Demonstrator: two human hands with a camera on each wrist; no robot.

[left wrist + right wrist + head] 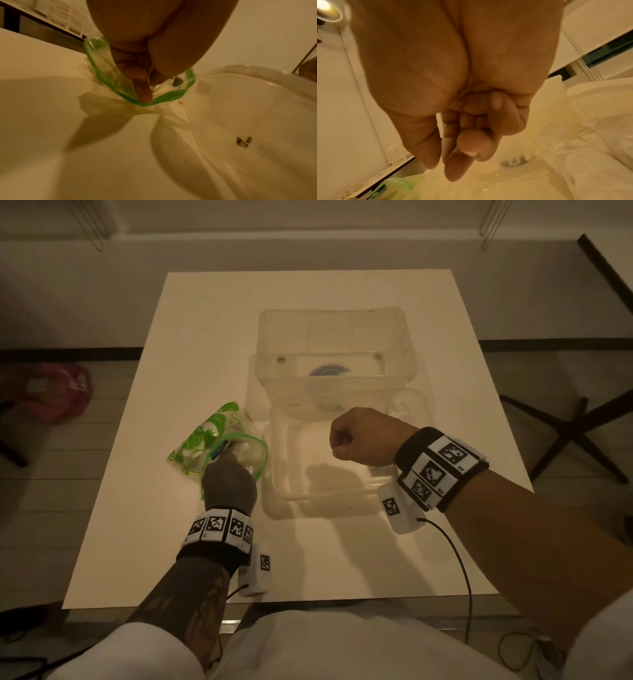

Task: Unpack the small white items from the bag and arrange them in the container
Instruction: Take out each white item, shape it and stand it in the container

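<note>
- One table (191,344), pale and square, carries everything; its near edge is cut across by the person's white clothing.
- Two clear plastic pieces sit on it: a deep container (337,347) farther off, and a shallow lid (301,460) flat in front of it. Whether the two touch is hard to make out through the clear plastic.
- Something round and bluish shows through the container's near wall, too blurred to name.
- One bag (202,440), clear with green print and a green zip rim, lies just left of the lid, mouth gaping toward the person.
- Left hand (228,484) is down at that mouth. In the left wrist view its fingers (142,89) reach inside the green rim, drawn together; whether they have hold of anything, I cannot tell.
- Small white items (164,88) show as a pale clump inside the bag, right at those fingertips. No count possible; they blur together.
- Right hand (363,436) hovers over the lid, away from the bag. The right wrist view shows its fingers (496,115) curled into the palm with the thumb across them, and nothing visible in the grip.
- Two marker bands, one on each wrist.
</note>
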